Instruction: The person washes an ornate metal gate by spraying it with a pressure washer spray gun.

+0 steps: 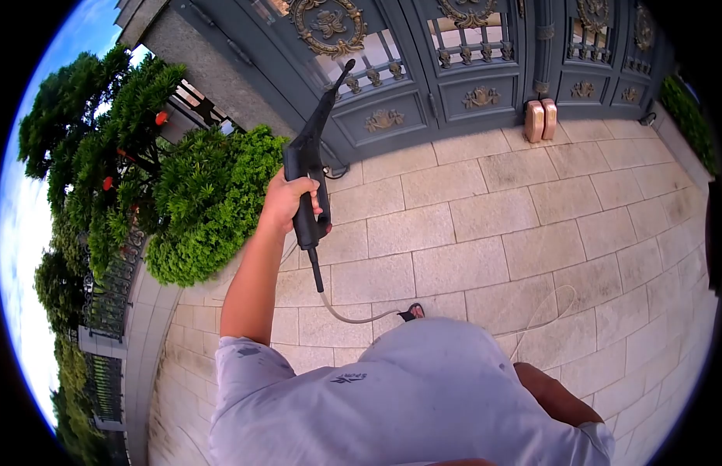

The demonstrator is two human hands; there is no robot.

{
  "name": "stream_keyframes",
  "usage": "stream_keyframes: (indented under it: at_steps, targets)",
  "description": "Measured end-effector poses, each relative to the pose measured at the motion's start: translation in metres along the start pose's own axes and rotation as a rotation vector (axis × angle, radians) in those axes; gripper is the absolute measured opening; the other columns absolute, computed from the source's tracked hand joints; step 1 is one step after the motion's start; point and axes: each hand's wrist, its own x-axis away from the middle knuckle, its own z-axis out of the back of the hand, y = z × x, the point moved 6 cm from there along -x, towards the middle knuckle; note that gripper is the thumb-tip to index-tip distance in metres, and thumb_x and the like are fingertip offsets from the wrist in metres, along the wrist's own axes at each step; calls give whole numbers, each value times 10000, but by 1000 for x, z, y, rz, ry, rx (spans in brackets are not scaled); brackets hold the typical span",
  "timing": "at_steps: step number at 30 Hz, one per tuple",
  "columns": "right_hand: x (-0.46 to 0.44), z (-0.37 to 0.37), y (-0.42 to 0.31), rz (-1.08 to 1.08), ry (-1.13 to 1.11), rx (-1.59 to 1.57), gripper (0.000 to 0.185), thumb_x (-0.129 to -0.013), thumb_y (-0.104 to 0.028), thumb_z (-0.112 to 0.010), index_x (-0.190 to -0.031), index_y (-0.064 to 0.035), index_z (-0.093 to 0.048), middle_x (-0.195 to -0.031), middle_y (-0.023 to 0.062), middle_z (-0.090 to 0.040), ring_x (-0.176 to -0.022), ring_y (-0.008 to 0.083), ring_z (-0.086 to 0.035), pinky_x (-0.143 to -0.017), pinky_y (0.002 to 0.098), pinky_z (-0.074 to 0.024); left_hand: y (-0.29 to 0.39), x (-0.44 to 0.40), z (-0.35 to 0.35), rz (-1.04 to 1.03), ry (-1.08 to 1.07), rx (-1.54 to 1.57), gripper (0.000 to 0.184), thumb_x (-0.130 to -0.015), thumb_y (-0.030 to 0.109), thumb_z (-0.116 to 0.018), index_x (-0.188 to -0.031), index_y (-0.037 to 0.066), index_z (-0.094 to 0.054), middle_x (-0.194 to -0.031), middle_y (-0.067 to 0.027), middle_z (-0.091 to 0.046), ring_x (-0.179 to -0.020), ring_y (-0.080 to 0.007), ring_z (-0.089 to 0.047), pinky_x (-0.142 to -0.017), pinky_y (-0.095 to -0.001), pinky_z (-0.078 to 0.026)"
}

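Observation:
My left hand [287, 200] is wrapped round the handle of a black pressure washer gun [303, 159]. The gun is raised, its lance pointing away from me toward the grey gate [388, 124], with the nozzle tip in front of a gate panel. From the bottom of the grip a pale hose [349, 318] drops and curves toward my sandalled foot [413, 312]. My right arm [559, 394] hangs at my side; the shirt hides its hand.
Two copper-coloured blocks [540, 121] stand at the gate's foot. Pale stone paving [485, 210] spreads before me, with a loop of hose [567, 299] at right. Green bushes [221, 194] grow beside the stone pillar at left. A dark fence [112, 295] runs along the left side.

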Motion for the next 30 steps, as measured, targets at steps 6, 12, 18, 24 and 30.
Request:
stream_keyframes:
  at_steps: [6, 12, 18, 24, 30]
  targets:
    - [0, -6, 9, -19, 34, -77, 444, -821, -418, -748, -1005, -14, -755, -1051, 291, -724, -1014, 446, -683, -876, 473, -531, -37, 18, -24, 73, -40, -2, 321, -800, 7, -699, -1080, -2, -542, -717, -94, -616, -508, -207, -591, -502, -398, -569]
    - [7, 18, -9, -18, 43, -86, 466, -841, -422, -737, -1018, 9, -754, -1071, 302, -723, -1026, 427, -695, -892, 459, -538, -63, 15, -42, 113, -61, 48, 389, -802, -13, -677, -1161, 11, -528, -724, -90, -606, -517, -198, -581, -507, -389, -565]
    - [14, 19, -12, -38, 52, -140, 471, -842, -425, -736, -1016, 12, -754, -1067, 301, -725, -1023, 426, -696, -891, 461, -538, -80, 8, -59, 96, -49, 18, 379, -805, -7, -683, -1148, 9, -523, -717, -82, -600, -527, -187, -586, -500, -379, -564]
    - [18, 23, -13, -62, 110, -226, 475, -844, -429, -735, -1014, 14, -754, -1063, 300, -726, -1020, 425, -698, -891, 463, -537, -110, 11, -68, 135, -37, 114, 381, -818, -10, -661, -1168, 27, -514, -718, -79, -597, -519, -185, -586, -495, -379, -562]
    - [15, 48, -35, -184, 54, -276, 483, -846, -437, -732, -1015, 15, -754, -1052, 295, -731, -1018, 420, -701, -888, 464, -536, -107, 9, -71, 39, -11, 133, 415, -828, -7, -666, -1216, 3, -518, -751, -82, -606, -540, -184, -596, -504, -385, -576]
